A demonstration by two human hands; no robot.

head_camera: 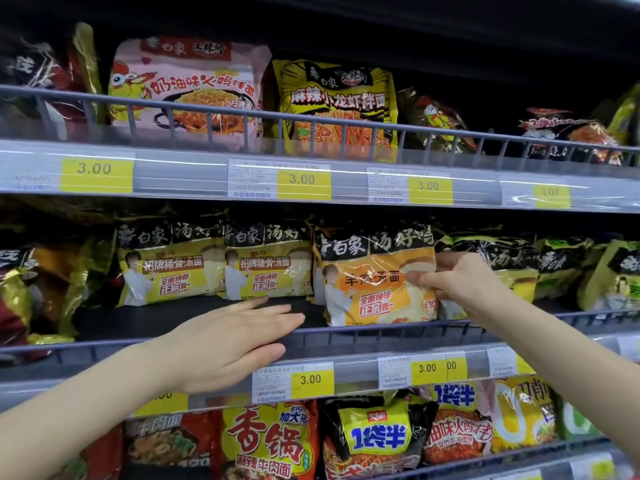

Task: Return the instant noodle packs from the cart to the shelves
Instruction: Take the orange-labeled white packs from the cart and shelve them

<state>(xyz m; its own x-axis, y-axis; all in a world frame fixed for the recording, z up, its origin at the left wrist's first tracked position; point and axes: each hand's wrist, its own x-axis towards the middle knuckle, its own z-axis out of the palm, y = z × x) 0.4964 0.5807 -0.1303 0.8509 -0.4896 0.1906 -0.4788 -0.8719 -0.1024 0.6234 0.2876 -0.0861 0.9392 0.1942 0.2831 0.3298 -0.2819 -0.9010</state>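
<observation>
The right hand (460, 282) pinches the right edge of an orange noodle pack (375, 282), thumb in front and fingers curled behind it. The pack stands upright on the middle shelf (194, 318), just behind the front rail (381, 332). The left hand (225, 344) hovers flat at about 8 o'clock from the pack, fingers straight and wide, holding nothing. At 9 o'clock from the pack stand two yellow packs (214, 265), further back on the shelf.
</observation>
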